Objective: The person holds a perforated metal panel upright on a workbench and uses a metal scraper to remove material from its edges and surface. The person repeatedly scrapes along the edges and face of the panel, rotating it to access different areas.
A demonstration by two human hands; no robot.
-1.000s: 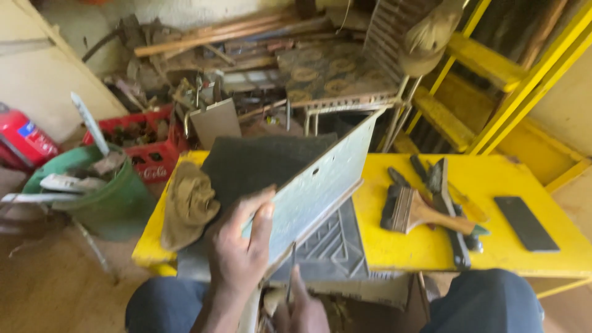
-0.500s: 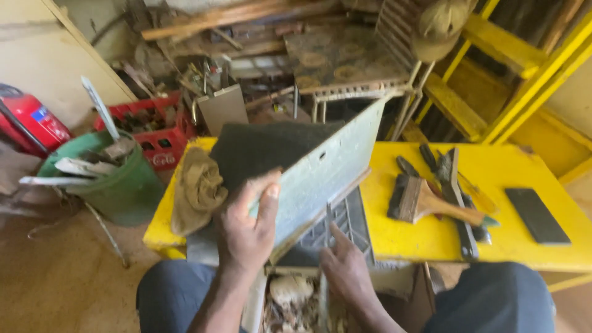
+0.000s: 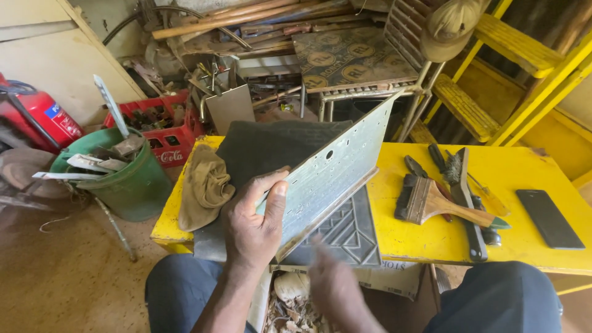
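Spanning the middle of the view, yellow tabletop (image 3: 431, 234) serves as landmark; items listed by descending size.

- Dark ribbed mat (image 3: 351, 234): flat on the tabletop's near-left part, overhanging the near edge.
- Pale metal panel (image 3: 336, 169), perforated: tilted on edge above the mat, its lower edge on or just above it. Little changed in position from half a second ago.
- Green bucket (image 3: 132, 185) of scraps: on the floor left of the tabletop.
- Olive cloth (image 3: 206, 185): bunched at the tabletop's left end, beside the panel.
- Left hand (image 3: 254, 225): grip closed over the panel's near-left edge, thumb on the pale face; same hold as in the earlier frames.
- Right hand (image 3: 333, 290): blurred, below the tabletop's near edge; previously up at the panel's lower edge, now dropped clear. How far its grip is open cannot be told.
- Paintbrush (image 3: 431, 200): wooden-handled, right of the mat.
- Black phone (image 3: 549, 219): flat at the tabletop's right end.
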